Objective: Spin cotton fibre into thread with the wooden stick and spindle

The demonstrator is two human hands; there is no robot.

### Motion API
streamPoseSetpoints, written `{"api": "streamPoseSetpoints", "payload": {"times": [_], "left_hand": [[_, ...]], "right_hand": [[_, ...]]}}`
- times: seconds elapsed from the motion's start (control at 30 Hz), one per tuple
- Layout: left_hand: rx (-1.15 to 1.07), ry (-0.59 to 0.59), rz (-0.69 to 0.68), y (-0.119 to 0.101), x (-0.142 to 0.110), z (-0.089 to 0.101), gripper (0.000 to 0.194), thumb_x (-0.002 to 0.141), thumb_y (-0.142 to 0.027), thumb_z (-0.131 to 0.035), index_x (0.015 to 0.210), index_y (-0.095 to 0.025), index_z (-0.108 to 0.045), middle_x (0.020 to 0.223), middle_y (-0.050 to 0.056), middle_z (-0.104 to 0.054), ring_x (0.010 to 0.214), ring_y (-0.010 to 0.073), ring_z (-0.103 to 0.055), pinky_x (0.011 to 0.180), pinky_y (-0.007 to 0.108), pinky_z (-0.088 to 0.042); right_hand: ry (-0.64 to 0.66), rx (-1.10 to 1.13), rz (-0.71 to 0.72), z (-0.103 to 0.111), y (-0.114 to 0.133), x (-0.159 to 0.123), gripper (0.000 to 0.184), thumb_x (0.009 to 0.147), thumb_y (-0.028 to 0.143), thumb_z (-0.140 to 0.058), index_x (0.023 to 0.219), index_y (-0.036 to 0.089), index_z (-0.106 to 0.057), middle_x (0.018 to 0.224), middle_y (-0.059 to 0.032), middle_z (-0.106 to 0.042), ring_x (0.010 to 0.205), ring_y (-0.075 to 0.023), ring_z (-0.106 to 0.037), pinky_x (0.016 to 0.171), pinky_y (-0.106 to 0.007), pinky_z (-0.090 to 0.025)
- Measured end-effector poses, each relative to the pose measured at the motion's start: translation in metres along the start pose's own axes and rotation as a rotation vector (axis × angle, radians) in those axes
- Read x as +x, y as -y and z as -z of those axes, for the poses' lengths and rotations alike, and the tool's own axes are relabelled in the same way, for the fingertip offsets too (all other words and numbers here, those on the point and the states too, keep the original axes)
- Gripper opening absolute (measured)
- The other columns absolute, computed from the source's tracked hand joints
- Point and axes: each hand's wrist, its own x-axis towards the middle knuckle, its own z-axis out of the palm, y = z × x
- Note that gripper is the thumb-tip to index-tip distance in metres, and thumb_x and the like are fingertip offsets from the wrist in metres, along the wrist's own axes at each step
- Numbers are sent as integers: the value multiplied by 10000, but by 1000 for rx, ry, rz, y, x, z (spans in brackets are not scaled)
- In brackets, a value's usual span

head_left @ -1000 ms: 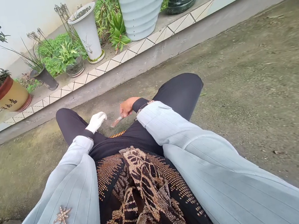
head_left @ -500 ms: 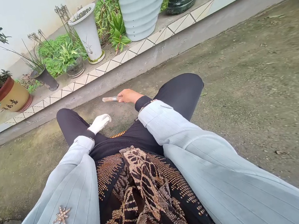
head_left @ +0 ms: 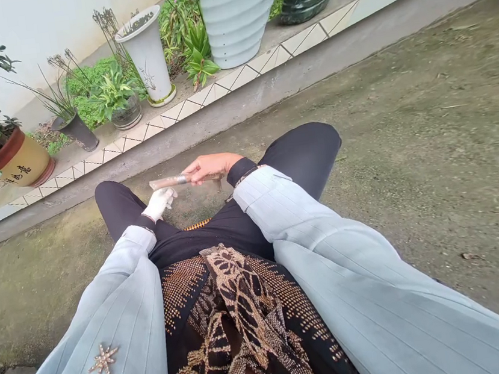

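The right hand (head_left: 211, 167) is bare, its grip closed narrow around a slim brown rod (head_left: 165, 183) with a metal band just ahead of the fingers. The rod lies roughly level above the lap, its far end passing over the left hand (head_left: 158, 205). That hand wears a white glove, its grip bunched and narrow; whether it touches the rod, I cannot tell. Pale striped sleeves (head_left: 274, 208) reach both wrists, above black-clad knees (head_left: 306, 149) and a gold-patterned batik cloth (head_left: 241, 309). Beyond lies mossy concrete ground (head_left: 406, 131), then a tiled kerb (head_left: 228, 83) with a white pot (head_left: 147, 57) and leafy plants (head_left: 114, 91) on it.
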Motion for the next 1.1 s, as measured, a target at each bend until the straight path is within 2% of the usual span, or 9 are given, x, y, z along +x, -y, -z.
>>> {"api": "streamPoseSetpoints", "payload": {"times": [0.1,0.27,0.4,0.53,0.67,0.77,0.93,1.03,1.1], "left_hand": [[21,157,-3,2,0,-6,338,962,-482,-644,854,-163,-671,557,-57,-445,490,94,-381,482,213,-372],[71,255,-72,2,-1,-12,361,967,-513,-612,829,-180,-625,543,-70,-401,473,89,-304,477,241,-217],[248,303,-103,1,-3,-12,282,952,-396,-560,789,-179,-632,572,-53,-461,518,103,-369,547,258,-278],[338,209,-160,0,-2,-6,228,922,-329,-566,780,-176,-656,669,-26,-565,630,123,-458,647,267,-361],[241,58,-113,1,2,1,220,939,-328,-563,787,-185,-634,627,-31,-529,612,130,-446,611,260,-361],[163,-10,-68,0,3,2,235,968,-351,-556,811,-187,-617,598,-36,-495,566,119,-434,559,238,-365],[104,96,-7,-2,0,-3,290,998,-413,-564,854,-175,-646,583,-41,-482,520,102,-420,532,212,-419],[121,237,-21,-1,-3,-8,282,973,-407,-610,839,-167,-673,539,-46,-472,496,100,-403,510,213,-373],[132,299,-74,0,-4,-11,283,969,-407,-616,838,-165,-682,531,-51,-466,497,96,-402,519,213,-347]], "right_hand": [[-375,124,110,0,4,0,403,886,109,-779,1289,124,-766,829,-4,-716,656,-79,-558,626,-193,-466],[-605,-351,-224,-5,5,8,336,994,117,-683,1313,135,-787,885,-32,-748,650,-88,-582,650,-202,-470],[-471,-736,-443,-10,8,11,341,1036,252,-684,1320,102,-797,1046,-134,-788,913,-201,-718,795,-280,-509],[-271,-767,-552,-16,3,11,220,886,116,-802,1094,68,-858,864,-128,-770,872,-252,-736,832,-342,-521],[120,-572,-563,-18,-2,6,229,777,126,-878,1000,92,-839,741,-16,-717,690,-139,-648,717,-255,-502],[275,-252,-322,-13,3,-2,334,746,194,-902,1044,89,-792,767,9,-710,682,-104,-616,663,-207,-485],[-401,155,216,-1,15,-10,105,915,129,-743,1019,120,-732,856,-13,-716,673,-70,-570,648,-169,-500],[-713,-61,19,2,12,-3,188,1024,123,-612,1158,106,-744,927,-72,-757,707,-91,-622,646,-177,-509],[-702,-454,-247,4,7,4,297,1068,193,-590,1308,115,-746,1074,-129,-789,872,-155,-724,748,-230,-562]]}}
